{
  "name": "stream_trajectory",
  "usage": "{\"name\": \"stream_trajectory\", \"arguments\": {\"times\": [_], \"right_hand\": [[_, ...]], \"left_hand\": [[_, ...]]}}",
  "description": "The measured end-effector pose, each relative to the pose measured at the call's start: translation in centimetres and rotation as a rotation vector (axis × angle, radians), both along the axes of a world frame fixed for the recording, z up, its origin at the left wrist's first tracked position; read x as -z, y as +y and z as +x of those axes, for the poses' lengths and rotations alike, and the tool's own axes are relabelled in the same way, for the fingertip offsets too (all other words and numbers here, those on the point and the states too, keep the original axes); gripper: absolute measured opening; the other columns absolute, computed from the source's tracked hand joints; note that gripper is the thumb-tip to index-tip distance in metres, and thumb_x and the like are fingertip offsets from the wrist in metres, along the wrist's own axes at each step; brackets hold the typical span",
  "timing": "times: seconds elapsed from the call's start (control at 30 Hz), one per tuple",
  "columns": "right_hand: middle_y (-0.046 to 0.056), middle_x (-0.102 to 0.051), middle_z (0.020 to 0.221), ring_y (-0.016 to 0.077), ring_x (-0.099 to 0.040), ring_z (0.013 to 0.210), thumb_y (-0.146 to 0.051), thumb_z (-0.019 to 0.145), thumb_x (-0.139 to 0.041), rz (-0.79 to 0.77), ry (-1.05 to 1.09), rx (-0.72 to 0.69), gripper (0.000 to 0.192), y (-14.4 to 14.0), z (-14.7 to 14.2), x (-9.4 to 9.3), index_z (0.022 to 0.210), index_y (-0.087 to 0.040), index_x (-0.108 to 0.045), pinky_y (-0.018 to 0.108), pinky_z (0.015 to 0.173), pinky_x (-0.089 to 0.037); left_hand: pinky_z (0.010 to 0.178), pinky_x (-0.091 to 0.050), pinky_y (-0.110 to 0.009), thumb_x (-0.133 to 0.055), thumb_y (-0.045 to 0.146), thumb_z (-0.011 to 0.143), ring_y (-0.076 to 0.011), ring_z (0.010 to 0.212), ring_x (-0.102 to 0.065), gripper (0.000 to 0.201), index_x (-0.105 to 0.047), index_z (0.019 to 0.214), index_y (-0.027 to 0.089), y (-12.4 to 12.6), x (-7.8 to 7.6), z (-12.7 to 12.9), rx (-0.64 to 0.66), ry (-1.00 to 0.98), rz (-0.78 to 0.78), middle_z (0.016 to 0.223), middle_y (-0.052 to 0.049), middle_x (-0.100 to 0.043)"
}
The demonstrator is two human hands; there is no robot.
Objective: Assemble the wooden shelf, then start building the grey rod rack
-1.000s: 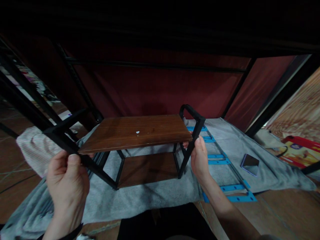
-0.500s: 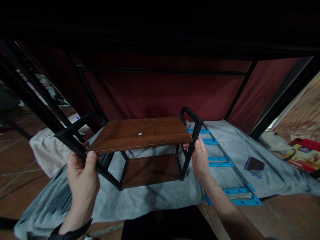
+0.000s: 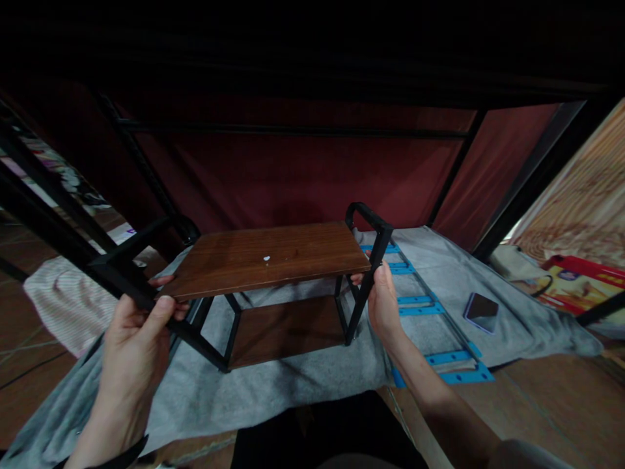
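A grey cloth [image 3: 303,384] covers the floor before a dark red curtain [image 3: 303,176]. The left hand [image 3: 134,339] has its fingers wrapped around the left black frame [image 3: 122,277]; the right hand [image 3: 383,306] grips the right frame [image 3: 375,254]. Between them sits a small shelf [image 3: 266,257], boards level, long axis running left to right. A phone [image 3: 481,311] lies well apart on the cloth, beside blue strips [image 3: 415,303].

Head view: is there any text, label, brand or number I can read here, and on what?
No text can be read.
Red and yellow package, far right: print on it, too blurred to read.
Wooden shelf board: only a small white speck, no lettering.
Phone on the grey cloth: dark screen, nothing shown.
Blue brackets: no markings visible.
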State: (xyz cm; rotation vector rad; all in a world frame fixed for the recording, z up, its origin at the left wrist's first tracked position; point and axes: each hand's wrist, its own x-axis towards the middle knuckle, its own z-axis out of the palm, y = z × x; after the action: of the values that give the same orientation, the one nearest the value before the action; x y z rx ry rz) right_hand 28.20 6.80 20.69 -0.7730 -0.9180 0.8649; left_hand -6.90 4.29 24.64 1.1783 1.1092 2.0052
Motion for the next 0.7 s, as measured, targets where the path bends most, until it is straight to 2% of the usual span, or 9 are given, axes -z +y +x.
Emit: {"name": "stream_trajectory", "arguments": {"times": [0.17,0.3,0.43,0.6,0.7], "right_hand": [[0.004,-0.071,0.107,0.0227,-0.067,0.097,-0.064,0.091,-0.048,0.011,0.169,-0.094,0.049,-0.2,0.8,-0.8,0.119,-0.026,-0.063,0.039,0.081,-0.055],[0.004,-0.072,0.107,0.0237,-0.067,0.103,-0.063,0.089,-0.052,-0.034,0.209,-0.134,0.047,1.1,2.0,-1.2,0.112,-0.025,-0.067,0.040,0.084,-0.055],[0.002,-0.071,0.109,0.0219,-0.067,0.102,-0.054,0.081,-0.064,-0.049,0.166,-0.078,0.037,4.3,3.0,-1.8,0.105,-0.025,-0.068,0.037,0.083,-0.056],[0.003,-0.071,0.102,0.0198,-0.066,0.094,-0.055,0.079,-0.064,0.014,0.024,-0.027,0.047,9.4,3.3,-2.5,0.115,-0.025,-0.063,0.034,0.080,-0.055],[0.002,-0.069,0.095,0.0185,-0.065,0.087,-0.056,0.076,-0.067,0.034,-0.040,0.024,0.044,12.1,3.3,-2.7,0.106,-0.023,-0.065,0.033,0.078,-0.053]], "left_hand": [[0.057,-0.046,-0.018,-0.088,0.031,0.064,-0.0081,0.064,-0.052,0.045,-0.073,0.105,0.021,0.3,-0.2,0.1,0.045,0.017,0.028,0.085,0.001,-0.059],[0.055,-0.044,-0.017,-0.087,0.030,0.065,-0.0087,0.064,-0.049,0.044,-0.074,0.107,0.023,0.5,-0.1,0.1,0.021,0.038,0.032,0.081,0.000,-0.056],[0.057,-0.046,-0.016,-0.087,0.030,0.065,-0.0101,0.068,-0.051,0.042,-0.074,0.105,0.024,0.5,0.1,0.1,-0.001,0.036,0.017,0.080,0.000,-0.056],[0.057,-0.047,-0.017,-0.087,0.030,0.064,-0.0087,0.066,-0.051,0.043,-0.074,0.104,0.024,0.4,0.1,0.0,-0.024,0.032,0.014,0.093,-0.001,-0.061],[0.056,-0.047,-0.017,-0.088,0.032,0.063,-0.0091,0.065,-0.051,0.045,-0.074,0.105,0.025,0.3,0.0,0.1,-0.016,0.039,-0.006,0.092,-0.001,-0.061]]}}
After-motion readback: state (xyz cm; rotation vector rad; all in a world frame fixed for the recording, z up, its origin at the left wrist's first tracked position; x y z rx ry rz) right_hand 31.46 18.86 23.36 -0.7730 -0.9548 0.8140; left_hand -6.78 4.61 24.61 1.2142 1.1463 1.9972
